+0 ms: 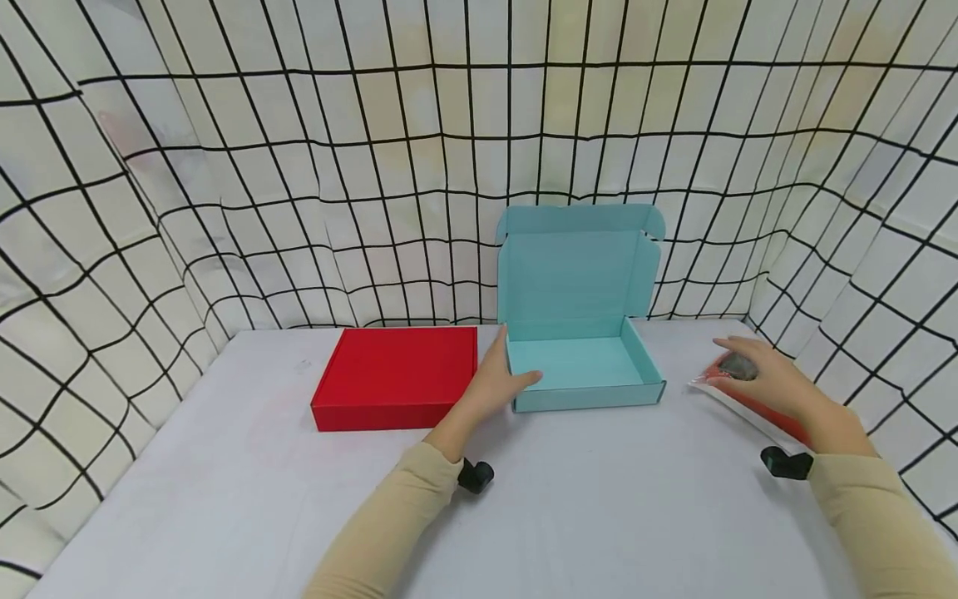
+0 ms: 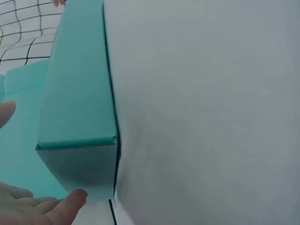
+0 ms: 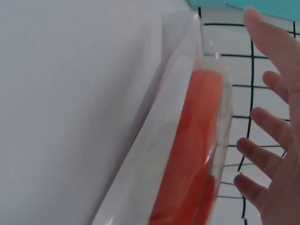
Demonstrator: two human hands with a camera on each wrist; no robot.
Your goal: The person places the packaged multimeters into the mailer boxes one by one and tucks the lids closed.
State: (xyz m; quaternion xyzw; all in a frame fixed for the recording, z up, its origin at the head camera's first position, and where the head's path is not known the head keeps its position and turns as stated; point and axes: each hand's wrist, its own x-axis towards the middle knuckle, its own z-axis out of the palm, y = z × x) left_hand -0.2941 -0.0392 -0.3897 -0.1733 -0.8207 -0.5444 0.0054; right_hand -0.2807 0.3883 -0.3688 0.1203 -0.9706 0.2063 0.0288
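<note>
Both arms (image 1: 389,516) reach forward, the left fingers (image 2: 72,205) extended and the right fingers (image 3: 274,129) spread apart.

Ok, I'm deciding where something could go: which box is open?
The turquoise box, beside the left hand: its lid stands raised, whereas the red box is closed.

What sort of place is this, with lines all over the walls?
Probably a small booth set up for packing: gridded walls stand around a white table, where a red box and an open turquoise box sit.
</note>
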